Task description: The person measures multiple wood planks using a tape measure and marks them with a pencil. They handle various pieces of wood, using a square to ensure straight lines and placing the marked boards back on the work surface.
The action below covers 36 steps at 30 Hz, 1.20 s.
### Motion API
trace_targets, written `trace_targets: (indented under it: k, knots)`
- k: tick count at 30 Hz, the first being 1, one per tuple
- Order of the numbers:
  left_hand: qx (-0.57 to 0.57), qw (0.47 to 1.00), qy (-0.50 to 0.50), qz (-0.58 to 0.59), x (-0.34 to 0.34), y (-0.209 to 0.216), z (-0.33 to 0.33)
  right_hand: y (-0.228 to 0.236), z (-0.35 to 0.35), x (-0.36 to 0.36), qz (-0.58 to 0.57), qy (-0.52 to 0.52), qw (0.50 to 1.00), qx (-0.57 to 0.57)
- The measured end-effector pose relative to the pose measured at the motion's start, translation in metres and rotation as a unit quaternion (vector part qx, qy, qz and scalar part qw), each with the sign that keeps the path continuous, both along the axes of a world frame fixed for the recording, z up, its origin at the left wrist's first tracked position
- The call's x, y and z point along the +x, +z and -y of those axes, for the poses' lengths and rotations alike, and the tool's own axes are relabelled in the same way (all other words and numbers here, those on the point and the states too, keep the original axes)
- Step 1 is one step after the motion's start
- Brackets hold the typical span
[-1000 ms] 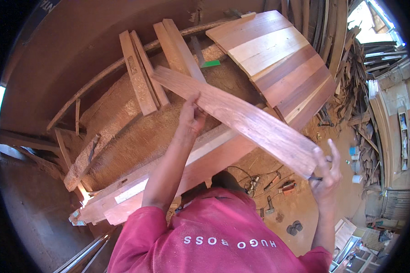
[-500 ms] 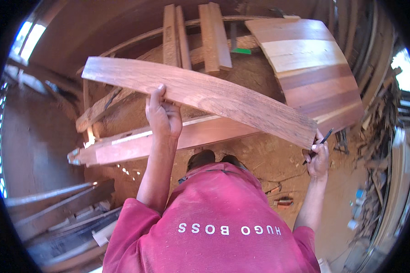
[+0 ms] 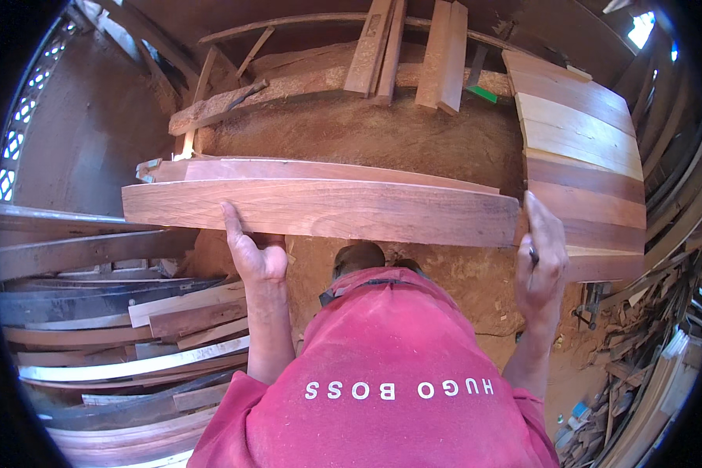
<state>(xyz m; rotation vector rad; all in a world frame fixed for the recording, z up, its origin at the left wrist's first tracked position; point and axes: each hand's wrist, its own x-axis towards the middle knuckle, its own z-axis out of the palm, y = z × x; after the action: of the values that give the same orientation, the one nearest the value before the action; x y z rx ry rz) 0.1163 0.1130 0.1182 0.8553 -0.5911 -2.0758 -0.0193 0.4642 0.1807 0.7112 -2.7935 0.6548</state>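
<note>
A long reddish-brown wooden board (image 3: 320, 210) lies nearly level across the middle of the view. My left hand (image 3: 261, 253) grips its lower edge left of centre, thumb up on the near face and the other fingers hidden behind. At the board's right end is my right hand (image 3: 544, 249), forefinger stretched up along that end. The remaining fingers curl round a dark pencil (image 3: 533, 254), of which only a short end shows. Just beyond the held board, another reddish board (image 3: 327, 171) shows along its upper edge.
A panel of joined light and dark strips (image 3: 581, 148) stands at the right. Upright boards (image 3: 441, 54) rest against a rough timber (image 3: 304, 82) at the back, beside a green piece (image 3: 482, 93). Stacked planks (image 3: 132, 366) fill the left; scrap wood (image 3: 639, 327) lies right.
The board has come down and turned from a slant to nearly level, closer to my body. Both hands moved with it; the right forefinger now points up along its end. The view has shifted.
</note>
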Motion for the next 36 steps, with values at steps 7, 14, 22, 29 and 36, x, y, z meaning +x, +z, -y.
trace_targets:
  k: [7,14,22,29,36]
  knots:
    - [-0.005,0.999,0.032,-0.029,0.0,0.0,-0.008,-0.014,0.07,0.012,-0.055,0.219,0.971,0.079]
    - [0.001,0.998,0.045,-0.035,-0.01,0.008,-0.014,-0.024,0.079,0.035,0.057,0.53,0.845,-0.037]
    - [-0.016,0.999,0.012,-0.035,-0.018,0.016,-0.017,-0.038,0.109,0.052,0.043,0.555,0.823,-0.114]
    - [-0.082,0.99,0.054,-0.099,-0.013,0.021,-0.002,-0.023,0.005,0.008,0.014,0.083,0.894,-0.44]
    - [-0.197,0.975,0.055,-0.091,0.003,0.069,0.037,-0.048,-0.047,0.005,-0.039,-0.123,0.889,-0.44]
